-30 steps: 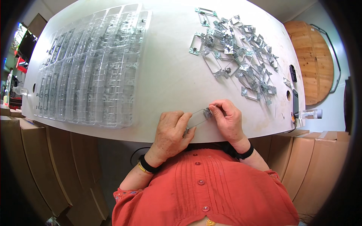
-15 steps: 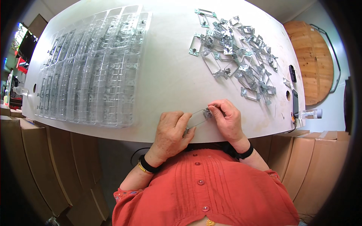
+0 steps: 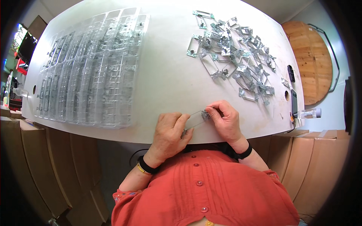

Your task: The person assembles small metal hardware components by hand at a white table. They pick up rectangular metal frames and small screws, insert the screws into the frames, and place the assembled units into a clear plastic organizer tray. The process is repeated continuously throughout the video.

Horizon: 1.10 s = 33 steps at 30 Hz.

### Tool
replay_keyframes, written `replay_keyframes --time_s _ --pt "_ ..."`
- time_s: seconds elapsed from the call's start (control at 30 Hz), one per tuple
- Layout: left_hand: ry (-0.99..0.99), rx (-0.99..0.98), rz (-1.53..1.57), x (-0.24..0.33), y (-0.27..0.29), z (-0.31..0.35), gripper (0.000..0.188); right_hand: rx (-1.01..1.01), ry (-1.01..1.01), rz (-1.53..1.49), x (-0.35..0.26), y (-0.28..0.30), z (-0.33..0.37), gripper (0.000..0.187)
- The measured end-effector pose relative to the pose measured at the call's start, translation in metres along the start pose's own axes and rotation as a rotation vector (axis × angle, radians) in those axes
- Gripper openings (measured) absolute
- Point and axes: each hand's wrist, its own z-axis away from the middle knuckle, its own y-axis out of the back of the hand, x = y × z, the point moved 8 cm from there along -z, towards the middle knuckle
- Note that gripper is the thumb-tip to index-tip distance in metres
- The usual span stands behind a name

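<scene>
Between my two hands, just above the table's near edge, is a small metal frame (image 3: 204,115) made of thin rods with a bracket at each end. My left hand (image 3: 170,132) is closed around its left end, which the fingers mostly cover. At the right end, my right hand (image 3: 224,119) pinches the bracket between thumb and forefinger. A loose pile of similar metal frames (image 3: 226,49) lies to the far right of my hands. On the left stand clear plastic trays (image 3: 134,94) with rows of compartments, many holding such metal parts.
The white table (image 3: 166,67) has a curved front edge. At its right side lie a black object (image 3: 291,73), a dark phone-like device (image 3: 294,101) and a clear bottle (image 3: 311,113). Cardboard boxes (image 3: 313,162) stand below on both sides. A round wooden board (image 3: 311,62) leans at the right.
Both hands keep hold of the metal frame in nearly the same place. My right fingers have shifted slightly on its right end, and the whole view has moved a little.
</scene>
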Motion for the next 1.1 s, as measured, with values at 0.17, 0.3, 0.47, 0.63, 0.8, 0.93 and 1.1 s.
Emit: replay_keyframes --time_s 0.17,0.3,0.47,0.63,0.8,0.93,1.1 --pt "-0.003 -0.008 -0.007 0.001 0.002 -0.001 0.049 -0.014 0.059 0.036 -0.005 0.001 -0.001 0.005" --pt "-0.002 -0.001 -0.010 0.000 0.000 0.001 0.050 0.018 0.069 0.023 -0.011 0.006 0.001 0.008" --pt "0.012 0.007 -0.015 -0.001 0.000 0.002 0.051 -0.018 0.070 0.063 -0.016 0.015 0.004 0.010" --pt "0.017 -0.003 -0.017 -0.002 -0.001 0.003 0.051 -0.038 0.053 0.044 -0.014 0.013 0.010 0.010" --pt "0.015 -0.005 -0.015 -0.001 -0.001 0.003 0.051 -0.054 0.043 0.068 -0.016 0.013 0.010 0.008" --pt "0.009 0.011 -0.003 -0.001 0.000 0.001 0.050 -0.063 0.012 0.055 -0.009 0.009 0.012 0.008" --pt "0.011 0.017 -0.009 -0.001 0.001 0.000 0.050 -0.026 0.036 0.070 -0.008 0.009 0.011 0.006"
